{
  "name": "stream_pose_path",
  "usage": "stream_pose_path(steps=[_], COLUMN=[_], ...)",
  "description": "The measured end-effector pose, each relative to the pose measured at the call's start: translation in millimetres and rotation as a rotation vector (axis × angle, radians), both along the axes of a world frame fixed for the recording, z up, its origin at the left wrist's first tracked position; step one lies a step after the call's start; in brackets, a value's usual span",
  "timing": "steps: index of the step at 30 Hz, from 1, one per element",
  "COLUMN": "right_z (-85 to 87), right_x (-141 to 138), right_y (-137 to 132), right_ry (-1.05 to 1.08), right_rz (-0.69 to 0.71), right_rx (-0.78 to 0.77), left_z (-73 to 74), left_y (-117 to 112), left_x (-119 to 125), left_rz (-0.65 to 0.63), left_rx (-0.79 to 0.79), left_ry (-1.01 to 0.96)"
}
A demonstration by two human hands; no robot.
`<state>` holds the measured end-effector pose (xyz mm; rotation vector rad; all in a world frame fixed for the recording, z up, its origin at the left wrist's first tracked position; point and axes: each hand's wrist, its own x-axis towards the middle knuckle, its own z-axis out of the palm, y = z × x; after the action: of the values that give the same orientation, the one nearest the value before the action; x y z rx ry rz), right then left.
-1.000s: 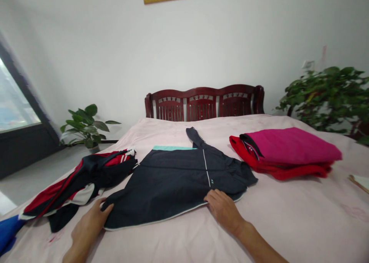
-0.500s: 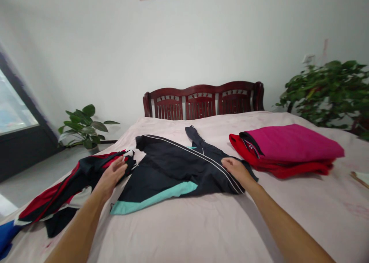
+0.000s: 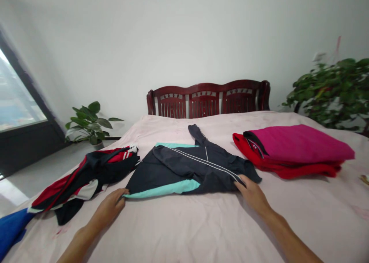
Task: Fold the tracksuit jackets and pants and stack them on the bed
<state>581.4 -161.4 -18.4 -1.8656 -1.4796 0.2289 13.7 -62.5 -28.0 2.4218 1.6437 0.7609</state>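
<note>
A dark navy jacket (image 3: 178, 167) with white piping and turquoise panels lies across the bed, one sleeve folded over its body and the other stretching toward the headboard. My left hand (image 3: 113, 201) pinches the jacket's near left corner, at the tip of the turquoise panel. At the near right edge, my right hand (image 3: 250, 192) is closed on the jacket beside the white piping lines. Part of the cloth in each grip is hidden by the fingers.
Left of the jacket lies a crumpled red, black and white garment (image 3: 95, 174), with blue cloth (image 3: 14, 228) near it. Folded magenta (image 3: 302, 142) and red clothes (image 3: 288, 169) are stacked at right. Behind stand a wooden headboard (image 3: 203, 98) and potted plants (image 3: 92, 123).
My left hand has come down onto the jacket's near left corner and gripped it. My right hand has moved nearer and closed on the edge. The folded sleeve now lies flatter, away from the far left.
</note>
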Motion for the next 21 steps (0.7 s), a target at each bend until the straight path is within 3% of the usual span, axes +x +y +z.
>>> stream_pose_path(steps=[4,8,12,17,21], right_z=[4.8,3.9,19.4,46.1,39.7], right_x=[28,33,18,-8,-36], right_y=[-10,-20,-16,12,40], right_ry=[0.051,-0.181,-0.390,-0.290,-0.399], right_rz=[0.035,-0.040,-0.128,-0.086,-0.015], right_rx=[-0.075,-0.282,-0.440,-0.391,-0.429], left_z=[33.7,55.0,41.4,14.2,6.2], left_y=[-1,10,34,55,58], left_x=[-6,5,28,52,63], left_rz=[-0.024,-0.084,0.031,0.122,0.150], left_rx=[-0.044,-0.172,-0.163,-0.126,-0.112], left_ry=[-0.108,-0.211,-0.342,-0.232,-0.088])
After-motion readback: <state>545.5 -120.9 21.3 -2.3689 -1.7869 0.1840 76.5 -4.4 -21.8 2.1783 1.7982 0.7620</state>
